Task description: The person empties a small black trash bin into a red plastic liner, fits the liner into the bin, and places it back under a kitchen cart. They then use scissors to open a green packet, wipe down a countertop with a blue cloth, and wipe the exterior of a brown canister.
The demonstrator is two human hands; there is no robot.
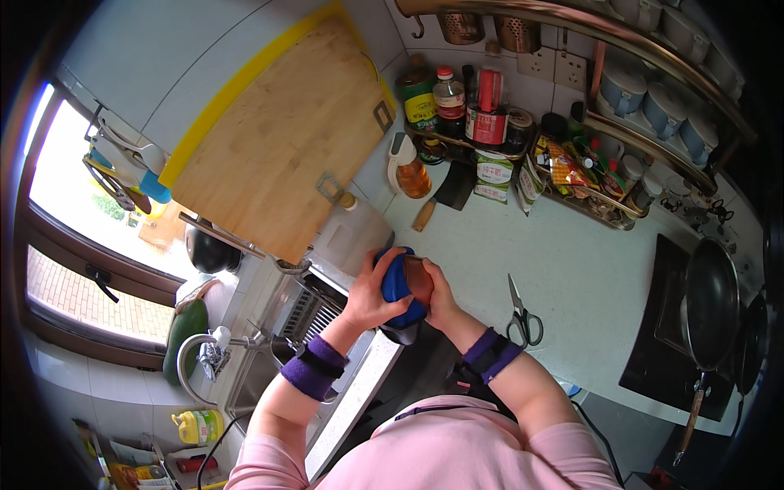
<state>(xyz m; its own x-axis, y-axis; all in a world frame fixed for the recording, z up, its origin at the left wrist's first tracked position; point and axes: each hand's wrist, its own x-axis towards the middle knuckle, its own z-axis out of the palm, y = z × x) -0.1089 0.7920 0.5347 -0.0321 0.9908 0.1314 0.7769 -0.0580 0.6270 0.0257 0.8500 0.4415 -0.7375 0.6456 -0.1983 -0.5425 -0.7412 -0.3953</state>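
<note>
A blue container-like object (396, 283) with a brownish side is held up between my hands, near the inner corner of the counter. My left hand (372, 295) wraps its blue part, with fingers over the top and the thumb across the front. On the brownish side, my right hand (441, 295) grips with its fingers partly hidden. A dark grey part (401, 334) shows below the blue; what it belongs to is unclear. Kitchen scissors (522, 318) with dark green handles lie with blades apart, right of my right forearm. Behind my hands stands a translucent plastic jug (355, 236).
A cleaver (452, 188) lies beside an oil pitcher (408, 168) at the back. Bottles and seasoning packets (563, 162) fill racks along the wall. A large wooden cutting board (282, 128) leans at left, above the sink (248, 383). A frying pan (710, 306) sits on the cooktop at right.
</note>
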